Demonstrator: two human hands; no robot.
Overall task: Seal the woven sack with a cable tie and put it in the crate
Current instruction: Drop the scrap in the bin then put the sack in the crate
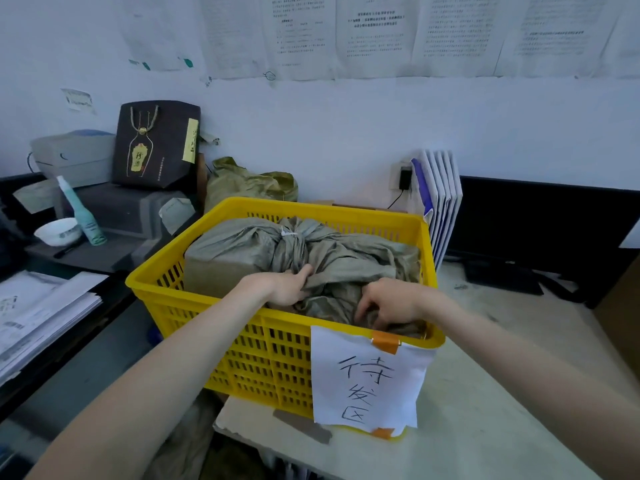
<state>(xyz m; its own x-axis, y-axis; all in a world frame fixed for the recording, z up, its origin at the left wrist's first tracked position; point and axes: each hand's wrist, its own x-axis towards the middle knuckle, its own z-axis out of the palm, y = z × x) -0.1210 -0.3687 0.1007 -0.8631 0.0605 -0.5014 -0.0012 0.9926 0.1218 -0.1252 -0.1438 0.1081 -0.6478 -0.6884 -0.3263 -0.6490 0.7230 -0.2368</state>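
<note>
A grey-green woven sack lies inside the yellow plastic crate on the table. Its neck is bunched at the top and cinched by a white cable tie. My left hand grips a fold of the sack near the crate's front rim. My right hand has its fingers curled into the loose cloth at the front right corner of the crate.
A handwritten paper label is taped to the crate's front. Paper stacks lie at left, with a bowl, a spray bottle and a dark gift bag. White folders and a monitor stand at right.
</note>
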